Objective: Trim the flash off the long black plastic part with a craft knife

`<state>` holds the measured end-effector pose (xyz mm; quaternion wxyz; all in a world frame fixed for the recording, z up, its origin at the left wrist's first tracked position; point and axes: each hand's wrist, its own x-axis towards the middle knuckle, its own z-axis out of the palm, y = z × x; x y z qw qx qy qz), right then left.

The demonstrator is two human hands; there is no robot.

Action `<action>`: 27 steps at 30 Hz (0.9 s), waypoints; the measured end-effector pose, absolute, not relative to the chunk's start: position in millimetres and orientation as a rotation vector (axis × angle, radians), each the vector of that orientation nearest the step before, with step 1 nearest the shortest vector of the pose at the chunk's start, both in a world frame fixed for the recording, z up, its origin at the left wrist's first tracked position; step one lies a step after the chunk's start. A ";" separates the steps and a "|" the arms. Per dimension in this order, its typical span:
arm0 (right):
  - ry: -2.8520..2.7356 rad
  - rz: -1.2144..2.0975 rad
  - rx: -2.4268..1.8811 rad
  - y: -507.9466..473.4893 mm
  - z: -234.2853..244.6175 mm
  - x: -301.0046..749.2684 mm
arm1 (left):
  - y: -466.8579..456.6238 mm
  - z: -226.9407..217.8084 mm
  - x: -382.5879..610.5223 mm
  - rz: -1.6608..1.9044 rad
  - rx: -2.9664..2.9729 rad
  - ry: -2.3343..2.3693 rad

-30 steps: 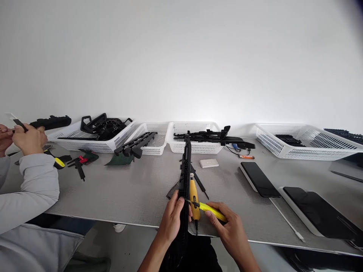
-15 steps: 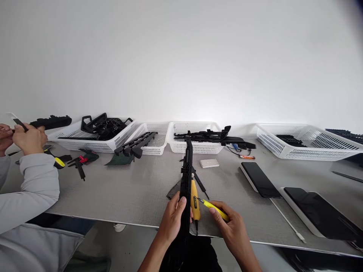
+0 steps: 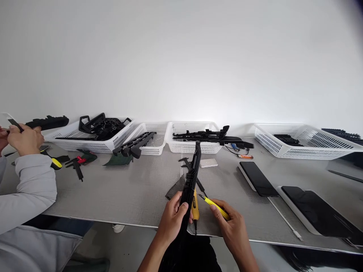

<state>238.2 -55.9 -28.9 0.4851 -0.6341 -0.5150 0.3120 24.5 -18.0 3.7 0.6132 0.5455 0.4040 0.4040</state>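
My left hand [image 3: 173,219] is closed around a long black plastic part [image 3: 190,181], which tilts up and to the right over the table's front edge. In my right hand [image 3: 233,223] is a yellow utility knife [image 3: 214,207], its tip pointing left toward the part without touching it, as far as I can see. Behind the part lies a yellow corded tool [image 3: 195,207], partly hidden. A black caliper [image 3: 185,163] and a dark grey piece of cloth or abrasive [image 3: 175,187] also lie partly behind it.
White baskets [image 3: 195,148] of black parts line the wall. Two black-topped devices [image 3: 259,178] and a white cable [image 3: 285,219] lie to the right. A small white box [image 3: 208,163] sits mid-table. At left, a co-worker's hands [image 3: 27,139] hold a blade-like tool.
The top of the black part has tilted to the right, uncovering more of the caliper. The knife stays close beside it. The whole view has shifted slightly.
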 end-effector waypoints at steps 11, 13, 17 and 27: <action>-1.135 0.635 -1.571 -56.0 -27.3 239.3 | -19.3 3.8 25.5 0.909 1.300 0.948; -1.150 0.634 -1.559 -56.2 -26.9 240.2 | -19.1 2.7 26.2 0.919 1.292 0.949; -1.223 0.676 -1.517 -56.5 -27.5 241.1 | -19.0 -0.1 26.0 0.920 1.280 0.952; -1.342 0.732 -1.438 -56.9 -26.4 238.8 | -19.3 4.7 25.1 0.919 1.257 0.961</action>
